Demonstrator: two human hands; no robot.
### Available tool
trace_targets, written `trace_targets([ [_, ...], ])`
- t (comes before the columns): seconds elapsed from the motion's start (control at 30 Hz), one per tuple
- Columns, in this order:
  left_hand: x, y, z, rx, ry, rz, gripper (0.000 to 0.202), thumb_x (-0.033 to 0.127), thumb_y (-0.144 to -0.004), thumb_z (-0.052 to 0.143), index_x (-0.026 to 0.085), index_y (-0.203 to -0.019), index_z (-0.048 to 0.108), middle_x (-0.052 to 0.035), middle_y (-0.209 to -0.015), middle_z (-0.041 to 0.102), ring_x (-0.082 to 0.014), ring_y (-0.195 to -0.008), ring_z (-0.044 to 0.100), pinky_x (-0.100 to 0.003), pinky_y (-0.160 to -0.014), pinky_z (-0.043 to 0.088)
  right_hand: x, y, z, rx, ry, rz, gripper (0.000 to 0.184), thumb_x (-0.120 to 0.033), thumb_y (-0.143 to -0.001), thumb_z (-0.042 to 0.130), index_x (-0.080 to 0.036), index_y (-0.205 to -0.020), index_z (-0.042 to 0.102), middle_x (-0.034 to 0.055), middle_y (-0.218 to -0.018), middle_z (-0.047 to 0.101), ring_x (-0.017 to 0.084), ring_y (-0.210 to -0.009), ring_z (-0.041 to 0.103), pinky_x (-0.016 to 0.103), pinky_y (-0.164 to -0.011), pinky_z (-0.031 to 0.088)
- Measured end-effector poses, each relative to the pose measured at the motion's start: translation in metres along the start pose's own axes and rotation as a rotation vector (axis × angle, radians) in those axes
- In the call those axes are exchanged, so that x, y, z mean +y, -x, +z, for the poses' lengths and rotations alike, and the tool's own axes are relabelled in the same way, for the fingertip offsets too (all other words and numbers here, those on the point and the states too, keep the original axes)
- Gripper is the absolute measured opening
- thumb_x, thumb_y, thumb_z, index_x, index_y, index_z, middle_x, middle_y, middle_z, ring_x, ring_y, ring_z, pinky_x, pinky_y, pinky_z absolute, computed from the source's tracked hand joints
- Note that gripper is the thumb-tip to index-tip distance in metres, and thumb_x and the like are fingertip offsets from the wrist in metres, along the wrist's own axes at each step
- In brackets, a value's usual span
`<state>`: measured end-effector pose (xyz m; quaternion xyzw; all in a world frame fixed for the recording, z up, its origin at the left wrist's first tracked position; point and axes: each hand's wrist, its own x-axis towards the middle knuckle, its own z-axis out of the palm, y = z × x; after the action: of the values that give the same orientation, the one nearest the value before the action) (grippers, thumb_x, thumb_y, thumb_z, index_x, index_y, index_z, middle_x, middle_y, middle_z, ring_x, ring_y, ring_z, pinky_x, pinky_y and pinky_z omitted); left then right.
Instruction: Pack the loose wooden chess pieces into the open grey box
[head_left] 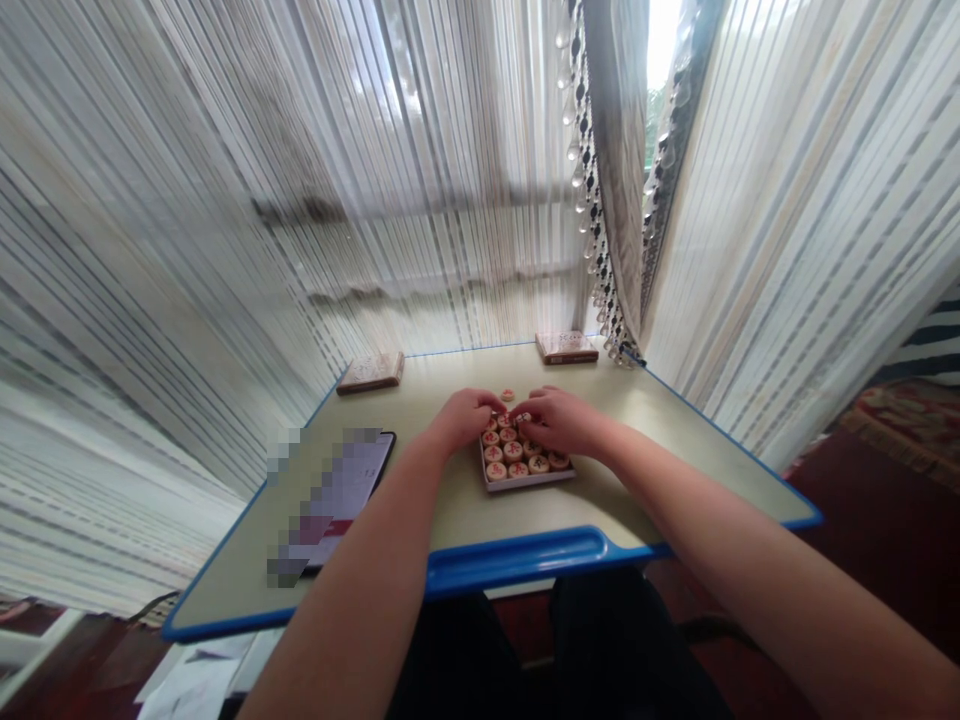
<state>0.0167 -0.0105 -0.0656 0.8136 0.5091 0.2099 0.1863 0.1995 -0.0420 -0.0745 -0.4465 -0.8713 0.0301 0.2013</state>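
A shallow white box (531,483) holds round wooden xiangqi pieces (513,452) in rows, marked with red and dark characters. My left hand (465,415) is at the box's far left corner, its index finger stretched toward the far row and the thumb a little apart. From the right, my right hand (564,418) reaches over the box and hides part of its far right side. Its thumb and index finger close around a piece in the far row. Beyond the box, a loose xiangqi piece (508,395) lies on the table, just past my fingertips.
The pale table (450,520) has a blue rim with a molded groove (517,562) at the front. A phone or tablet (352,490), partly pixelated, lies left of my left forearm. Two flat boxes (371,372) (566,347) stand near the back edge. String curtains (450,240) hang behind.
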Motion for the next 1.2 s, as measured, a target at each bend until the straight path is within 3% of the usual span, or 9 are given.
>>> trace_targets([
  [0.97,0.0014,0.0021,-0.0027,-0.004,0.015,-0.023,0.036,0.011,-0.067,0.043,0.016,-0.090,0.071,-0.0013,-0.092,0.071,-0.0150,-0.083,0.063,-0.023,-0.081,0.048,-0.0033,0.0012,-0.0064,0.019,-0.026,0.020,0.027,-0.024,-0.080,0.052,-0.022,-0.100,0.068,0.0067,-0.088,0.064,0.021,-0.090,0.053,0.030,-0.081,0.040],
  [1.2,-0.0007,0.0012,-0.0021,0.041,0.018,0.005,0.036,0.011,-0.068,0.043,0.016,-0.090,0.071,-0.0006,-0.091,0.071,-0.0147,-0.084,0.063,-0.022,-0.082,0.047,-0.0003,0.0004,-0.0052,0.060,-0.041,0.011,0.024,-0.025,-0.080,0.052,-0.023,-0.097,0.069,0.0060,-0.085,0.062,0.020,-0.087,0.051,0.031,-0.081,0.040],
])
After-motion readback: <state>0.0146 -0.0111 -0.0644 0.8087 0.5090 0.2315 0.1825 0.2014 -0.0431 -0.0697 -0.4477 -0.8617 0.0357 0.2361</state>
